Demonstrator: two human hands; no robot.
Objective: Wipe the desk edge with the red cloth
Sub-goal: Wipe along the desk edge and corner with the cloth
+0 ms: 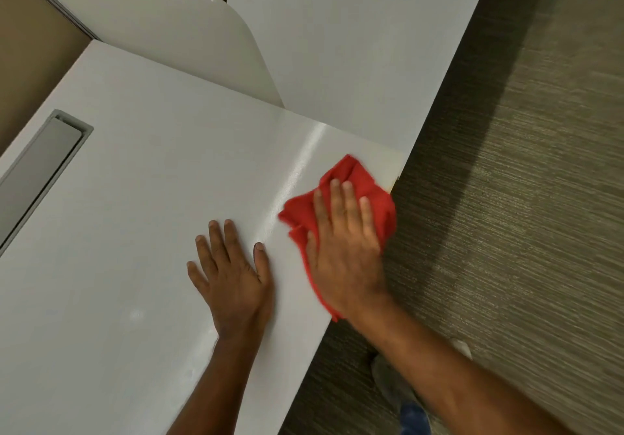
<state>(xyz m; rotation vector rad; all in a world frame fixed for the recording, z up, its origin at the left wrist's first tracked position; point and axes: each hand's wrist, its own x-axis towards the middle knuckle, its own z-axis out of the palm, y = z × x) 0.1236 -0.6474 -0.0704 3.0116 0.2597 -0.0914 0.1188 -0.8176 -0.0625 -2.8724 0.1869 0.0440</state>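
Observation:
A crumpled red cloth [358, 181] lies on the white desk [141, 198], right at its right-hand edge [304, 360]. My right hand [344, 252] presses flat on top of the cloth with the fingers spread, and part of the cloth hangs over the edge. My left hand [229, 279] rests palm down on the bare desktop just left of the cloth, fingers apart and holding nothing.
A grey cable tray slot [44, 171] is set into the desk at the left. A second white desk [354, 46] and a curved white divider panel [189, 36] adjoin at the back. Dark carpet [506, 232] lies to the right. A shoe [395, 380] shows below the edge.

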